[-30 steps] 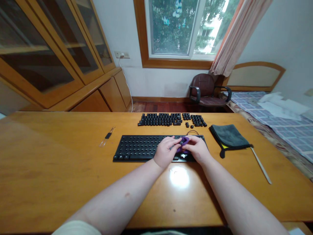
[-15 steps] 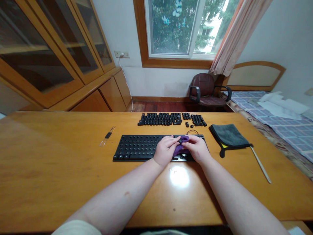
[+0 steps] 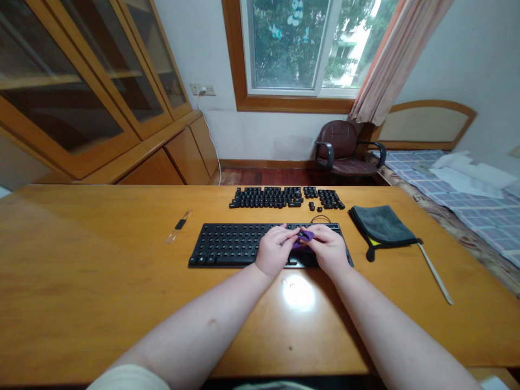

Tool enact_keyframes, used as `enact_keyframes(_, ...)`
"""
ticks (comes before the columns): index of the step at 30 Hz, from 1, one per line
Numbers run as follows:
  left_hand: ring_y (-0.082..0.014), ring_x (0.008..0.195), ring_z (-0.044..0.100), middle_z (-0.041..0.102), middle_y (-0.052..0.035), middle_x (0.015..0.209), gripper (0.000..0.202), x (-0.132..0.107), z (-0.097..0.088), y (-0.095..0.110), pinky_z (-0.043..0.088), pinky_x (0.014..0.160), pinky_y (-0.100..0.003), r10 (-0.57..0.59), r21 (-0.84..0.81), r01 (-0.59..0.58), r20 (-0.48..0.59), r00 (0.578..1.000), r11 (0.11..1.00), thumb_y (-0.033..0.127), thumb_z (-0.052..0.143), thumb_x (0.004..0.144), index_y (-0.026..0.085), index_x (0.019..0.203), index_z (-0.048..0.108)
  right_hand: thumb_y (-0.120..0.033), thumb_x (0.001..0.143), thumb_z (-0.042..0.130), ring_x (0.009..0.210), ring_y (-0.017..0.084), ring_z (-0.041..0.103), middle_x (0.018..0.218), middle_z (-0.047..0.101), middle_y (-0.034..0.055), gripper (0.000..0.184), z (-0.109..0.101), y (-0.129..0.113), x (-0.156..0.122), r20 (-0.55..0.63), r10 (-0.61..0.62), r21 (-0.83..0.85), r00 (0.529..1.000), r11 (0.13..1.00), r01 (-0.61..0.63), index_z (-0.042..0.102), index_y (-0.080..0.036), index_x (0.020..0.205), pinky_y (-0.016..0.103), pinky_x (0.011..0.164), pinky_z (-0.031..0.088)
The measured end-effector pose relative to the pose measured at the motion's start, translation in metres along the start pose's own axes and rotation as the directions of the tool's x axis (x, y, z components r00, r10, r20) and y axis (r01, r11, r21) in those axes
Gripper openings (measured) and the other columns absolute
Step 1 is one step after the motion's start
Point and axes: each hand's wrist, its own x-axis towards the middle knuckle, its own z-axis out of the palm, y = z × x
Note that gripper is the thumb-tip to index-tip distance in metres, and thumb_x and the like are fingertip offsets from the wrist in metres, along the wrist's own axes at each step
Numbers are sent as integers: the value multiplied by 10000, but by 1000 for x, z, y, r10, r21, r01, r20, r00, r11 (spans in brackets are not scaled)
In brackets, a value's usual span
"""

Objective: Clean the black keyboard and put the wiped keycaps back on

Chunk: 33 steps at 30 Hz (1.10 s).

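A black keyboard [image 3: 229, 244] lies on the table with most of its keycaps off; a few stay along its front row. Above its right part my two hands meet. My left hand [image 3: 274, 251] is closed, thumb and fingers pinching a small black keycap that is mostly hidden. My right hand [image 3: 330, 251] is closed on a purple cloth [image 3: 305, 238], whose fold is pressed round the keycap by the fingertips. Part of the cloth hangs below the fingers, over the keyboard.
Loose black keycaps [image 3: 268, 198] stand in rows at the table's [image 3: 101, 281] far edge. A wire keycap puller [image 3: 180, 224] lies left of the keyboard. To the right are a folded grey cloth [image 3: 382, 225] and a thin pale stick [image 3: 436, 276]. A chair [image 3: 341, 143] stands beyond.
The right fingers have shifted slightly and the purple cloth is folded differently, covering more of the keycap. My left hand stays almost in place.
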Motion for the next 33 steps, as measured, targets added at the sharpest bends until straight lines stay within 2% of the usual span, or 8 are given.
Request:
enact_keyframes(6, -157, 840, 655, 712, -35, 835, 156, -1, 0, 1, 531, 868, -377, 8, 7, -8, -35, 999, 1000, 182, 600, 789, 203, 903, 704, -278, 746, 649, 962, 207, 580, 936, 643, 56, 146, -3, -6, 5, 188, 45, -40, 981, 998, -38, 735, -250, 860, 350, 865, 462)
enact_keyframes(11, -168, 875, 650, 711, -44, 845, 173, 0, -1, 3, 531, 863, -373, 13, 41, -13, -13, 1000, 999, 180, 586, 797, 201, 927, 698, -267, 719, 672, 873, 210, 607, 792, 648, 43, 78, -1, -7, 3, 90, 28, -19, 996, 999, -26, 741, -258, 754, 358, 825, 477)
enact_keyframes(14, -170, 899, 643, 711, -44, 898, 208, 1, -2, 5, 515, 889, -386, 19, 65, -19, 4, 1000, 998, 176, 569, 807, 214, 976, 683, -286, 711, 675, 832, 206, 606, 794, 662, 45, 78, -1, -7, 4, 62, 47, -44, 997, 998, -44, 737, -251, 743, 359, 794, 489)
enact_keyframes(20, -163, 955, 617, 696, -37, 992, 258, 4, -5, 10, 474, 943, -395, 36, 56, -40, 58, 998, 998, 145, 550, 809, 225, 1034, 647, -328, 710, 667, 866, 209, 598, 890, 681, 59, 149, -8, -5, 9, 163, 122, -12, 979, 993, -121, 732, -222, 792, 347, 784, 492)
enact_keyframes(26, -138, 792, 630, 692, -14, 871, 171, 3, -5, 12, 476, 941, -401, -12, 59, 11, 23, 1000, 998, 135, 592, 760, 205, 906, 647, -358, 697, 677, 723, 175, 592, 845, 662, 48, 189, -5, -7, 8, 220, 219, 74, 950, 968, -240, 716, -209, 806, 301, 625, 503)
enact_keyframes(29, -152, 822, 633, 687, -17, 859, 197, 2, -3, 12, 482, 942, -404, 2, 94, -2, 5, 1000, 996, 107, 590, 722, 199, 888, 644, -355, 644, 725, 725, 182, 594, 819, 652, 46, 213, -1, -7, 5, 178, 200, 73, 964, 974, -215, 702, -204, 793, 300, 626, 505)
enact_keyframes(33, -157, 831, 634, 692, -9, 845, 268, 0, -2, 11, 478, 956, -431, 91, 106, -93, 27, 996, 990, 80, 568, 690, 204, 911, 652, -335, 622, 749, 714, 183, 585, 735, 638, 36, 176, 0, -7, 3, 97, 118, -38, 988, 993, -115, 687, -206, 724, 310, 669, 496)
